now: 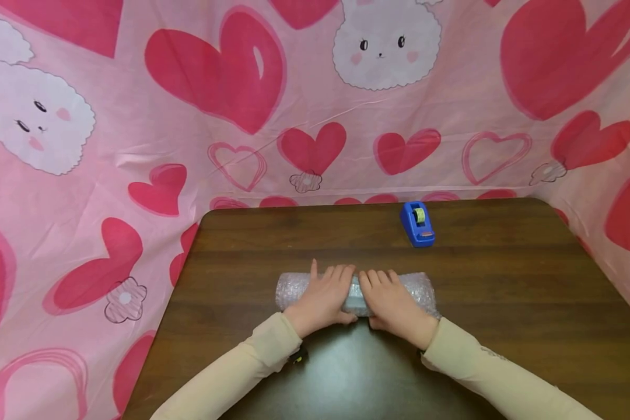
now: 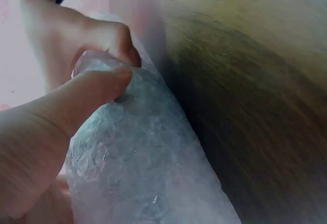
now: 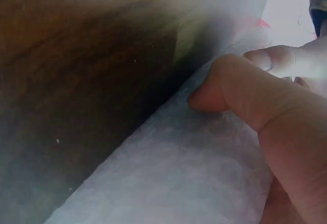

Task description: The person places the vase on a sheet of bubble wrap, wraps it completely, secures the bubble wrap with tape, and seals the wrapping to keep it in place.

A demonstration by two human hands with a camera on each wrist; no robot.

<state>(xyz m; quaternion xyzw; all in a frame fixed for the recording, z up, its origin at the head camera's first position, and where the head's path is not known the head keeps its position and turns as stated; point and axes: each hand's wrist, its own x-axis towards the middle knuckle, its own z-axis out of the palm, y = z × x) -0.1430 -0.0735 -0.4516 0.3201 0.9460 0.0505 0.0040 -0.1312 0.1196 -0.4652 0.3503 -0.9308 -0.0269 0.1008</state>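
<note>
One tape dispenser (image 1: 417,224) sits beyond the bubble-wrap roll (image 1: 356,297).

Passage between bubble-wrap roll (image 1: 356,300) and tape dispenser (image 1: 417,228); fabric (image 1: 346,108) blocks way beyond table (image 1: 273,245).

The head-worn camera looks forward and down over the counter (image 1: 268,248) from well above, heart-print cloth (image 1: 304,87) across the top of its frame. Both wrist views peer along the bubble-wrap roll (image 1: 356,298) from very near, counter at right in the left one, at left in the right one. All three share the roll, left hand (image 1: 325,296) and right hand (image 1: 396,303).
</note>
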